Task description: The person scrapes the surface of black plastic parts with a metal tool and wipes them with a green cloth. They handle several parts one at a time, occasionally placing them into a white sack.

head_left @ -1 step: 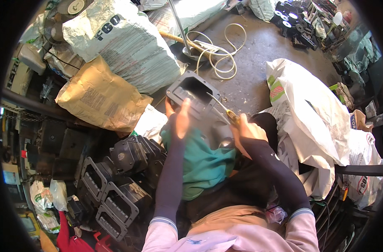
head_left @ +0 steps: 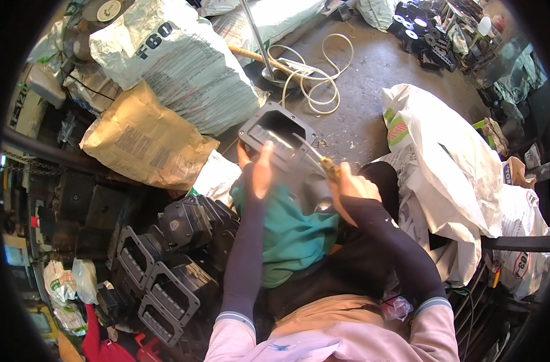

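Observation:
A dark grey box-shaped housing [head_left: 296,161] with a flanged, rounded-rectangular opening rests over my lap, its mouth toward the far side. My left hand [head_left: 260,173] is closed on its left side, the thumb lying along the near wall by the rim. My right hand [head_left: 358,184] grips a tool with a yellow handle [head_left: 330,168] and a thin metal shaft. The tip of that shaft reaches the right inner edge of the opening; its exact kind is hard to make out. Beneath the housing a green cloth [head_left: 293,235] covers part of my lap.
Several similar black housings [head_left: 181,280] are stacked at my left. A brown paper sack [head_left: 148,139] and a large white sack [head_left: 178,66] stand beyond them. White sacks [head_left: 444,163] crowd the right. A looped pale hose [head_left: 332,78] lies on the floor ahead, near a metal pole [head_left: 257,30].
My right hand has shifted slightly left and toward me with the yellow-handled tool, and its shaft has turned a little. My left hand and the housing look unmoved.

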`<state>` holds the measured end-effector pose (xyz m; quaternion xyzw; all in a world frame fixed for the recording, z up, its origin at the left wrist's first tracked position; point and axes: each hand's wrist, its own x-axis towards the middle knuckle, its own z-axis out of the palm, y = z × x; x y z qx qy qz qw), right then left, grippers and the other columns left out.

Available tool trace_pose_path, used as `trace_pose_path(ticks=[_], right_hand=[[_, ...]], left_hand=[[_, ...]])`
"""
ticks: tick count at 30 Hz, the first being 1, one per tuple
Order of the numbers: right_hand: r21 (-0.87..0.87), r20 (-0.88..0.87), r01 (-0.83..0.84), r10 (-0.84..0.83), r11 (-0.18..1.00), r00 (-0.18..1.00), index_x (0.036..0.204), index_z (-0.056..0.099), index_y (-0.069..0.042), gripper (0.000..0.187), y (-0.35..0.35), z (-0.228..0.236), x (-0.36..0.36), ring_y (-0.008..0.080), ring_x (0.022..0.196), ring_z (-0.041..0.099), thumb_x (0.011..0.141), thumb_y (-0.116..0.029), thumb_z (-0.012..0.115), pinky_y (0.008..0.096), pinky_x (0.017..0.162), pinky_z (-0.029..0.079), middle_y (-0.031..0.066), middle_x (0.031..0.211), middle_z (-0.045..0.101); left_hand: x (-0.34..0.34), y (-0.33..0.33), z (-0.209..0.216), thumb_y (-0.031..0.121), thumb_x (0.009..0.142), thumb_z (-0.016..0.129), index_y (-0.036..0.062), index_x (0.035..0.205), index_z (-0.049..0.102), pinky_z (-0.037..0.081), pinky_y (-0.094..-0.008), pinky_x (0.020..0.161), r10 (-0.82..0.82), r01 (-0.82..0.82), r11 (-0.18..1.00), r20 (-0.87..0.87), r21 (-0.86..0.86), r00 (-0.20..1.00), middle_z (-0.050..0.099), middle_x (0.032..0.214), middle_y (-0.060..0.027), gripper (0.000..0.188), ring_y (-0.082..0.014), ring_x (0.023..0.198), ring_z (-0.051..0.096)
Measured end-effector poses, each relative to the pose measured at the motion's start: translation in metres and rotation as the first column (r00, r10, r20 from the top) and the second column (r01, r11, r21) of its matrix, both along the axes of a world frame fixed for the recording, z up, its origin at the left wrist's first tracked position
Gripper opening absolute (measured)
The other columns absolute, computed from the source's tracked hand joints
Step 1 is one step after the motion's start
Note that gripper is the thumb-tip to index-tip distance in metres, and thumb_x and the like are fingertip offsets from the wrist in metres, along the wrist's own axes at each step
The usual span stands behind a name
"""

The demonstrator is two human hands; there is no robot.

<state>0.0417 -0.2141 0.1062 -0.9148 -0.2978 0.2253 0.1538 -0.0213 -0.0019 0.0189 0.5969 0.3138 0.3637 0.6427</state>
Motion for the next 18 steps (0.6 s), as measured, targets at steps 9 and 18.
trace_pose_path(ticks=[9, 18], right_hand=[[0.119, 0.116, 0.074, -0.088, 0.99, 0.989, 0.11, 0.045, -0.003, 0.037, 0.022, -0.012, 0.02, 0.0476, 0.079, 0.065, 0.096, -0.036, 0.056, 0.0546, 0.071, 0.051, 0.0278, 0.08, 0.066], [0.152, 0.081, 0.069, -0.082, 0.986, 0.993, 0.109, 0.047, -0.005, 0.034, 0.0, -0.005, 0.017, 0.0488, 0.078, 0.064, 0.094, -0.033, 0.059, 0.0551, 0.072, 0.051, 0.0287, 0.079, 0.066]], left_hand=[[0.005, 0.003, 0.002, 0.015, 0.088, 0.072, -0.0026, 0.143, 0.039, 0.042, -0.0344, 0.101, 0.065, -0.065, 0.997, -0.009, -0.034, 0.998, 0.057, 0.129, -0.0148, 0.067, -0.0228, 0.117, 0.055], [0.009, -0.005, 0.01, 0.012, 0.086, 0.072, -0.0028, 0.144, 0.037, 0.04, -0.0352, 0.104, 0.087, -0.087, 0.996, 0.004, 0.031, 0.996, 0.054, 0.133, -0.0165, 0.069, -0.0243, 0.12, 0.053]])
